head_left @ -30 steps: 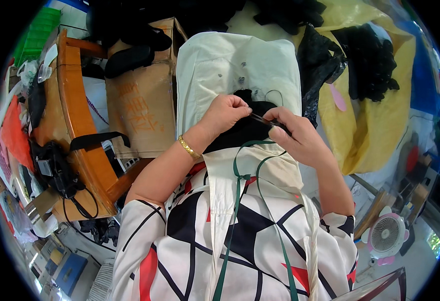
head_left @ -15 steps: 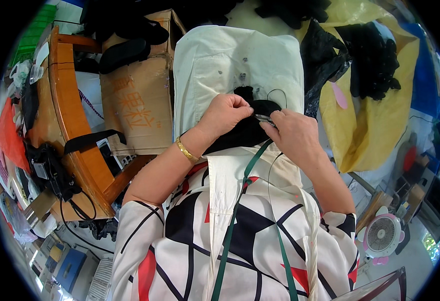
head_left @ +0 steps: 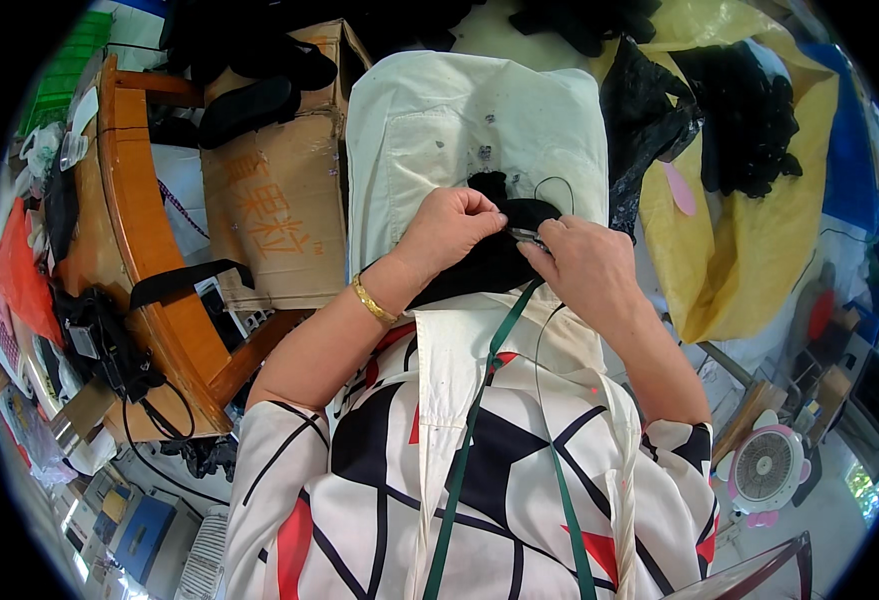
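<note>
A piece of black cloth (head_left: 474, 270) lies bunched over my lap, on the cream fabric cover (head_left: 439, 110). My left hand (head_left: 449, 225) is closed in a pinch at the cloth's upper part, a gold bracelet on its wrist. Close beside it, my right hand (head_left: 587, 262) is closed around a small metal tool (head_left: 525, 237) whose tip points toward the left fingertips. Its exact kind is mostly hidden by the fingers. A thin dark loop (head_left: 556, 182) stands up just above the right hand. Down my front runs a green ribbon (head_left: 469, 430), its upper end near the cloth.
On the left are a cardboard box (head_left: 269, 220) topped with black pieces and a wooden chair frame (head_left: 129, 190). A yellow sack (head_left: 699, 290) with black material and a black plastic bag (head_left: 644, 120) sit at right. A small fan (head_left: 764, 465) stands lower right.
Both hands keep almost the same place and grip on the cloth and tool. The view has shifted very slightly.
</note>
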A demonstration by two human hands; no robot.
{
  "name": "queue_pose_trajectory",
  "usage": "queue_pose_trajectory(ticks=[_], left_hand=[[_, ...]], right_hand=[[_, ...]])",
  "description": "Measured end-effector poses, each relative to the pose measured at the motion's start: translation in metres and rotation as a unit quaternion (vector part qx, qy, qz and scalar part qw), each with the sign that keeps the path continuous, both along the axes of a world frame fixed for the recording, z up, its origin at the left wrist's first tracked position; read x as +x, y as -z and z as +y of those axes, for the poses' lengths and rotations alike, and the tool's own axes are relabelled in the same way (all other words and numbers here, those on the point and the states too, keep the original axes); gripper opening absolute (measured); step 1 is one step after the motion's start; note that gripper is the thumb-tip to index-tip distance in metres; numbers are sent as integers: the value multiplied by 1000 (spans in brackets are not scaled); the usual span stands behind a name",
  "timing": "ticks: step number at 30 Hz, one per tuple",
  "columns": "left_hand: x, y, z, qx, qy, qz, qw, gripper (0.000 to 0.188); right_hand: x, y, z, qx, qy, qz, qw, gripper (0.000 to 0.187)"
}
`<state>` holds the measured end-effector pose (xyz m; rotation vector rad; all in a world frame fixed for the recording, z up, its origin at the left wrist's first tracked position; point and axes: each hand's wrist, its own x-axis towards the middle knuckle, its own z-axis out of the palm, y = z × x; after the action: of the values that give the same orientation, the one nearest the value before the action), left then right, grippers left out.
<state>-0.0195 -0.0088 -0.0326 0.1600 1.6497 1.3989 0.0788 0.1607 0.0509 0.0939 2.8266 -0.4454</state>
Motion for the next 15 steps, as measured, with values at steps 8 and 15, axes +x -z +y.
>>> queue_pose_trajectory(ticks=[8,15], left_hand=[[-1,1,-1,0,-7,-11,1000,15],[-2,-1,-1,0,-11,-29,1000,14]], right_hand=[[0,1,0,-1,0,1,1000,30],[-1,5,-1,5,-9,8,1000,30]])
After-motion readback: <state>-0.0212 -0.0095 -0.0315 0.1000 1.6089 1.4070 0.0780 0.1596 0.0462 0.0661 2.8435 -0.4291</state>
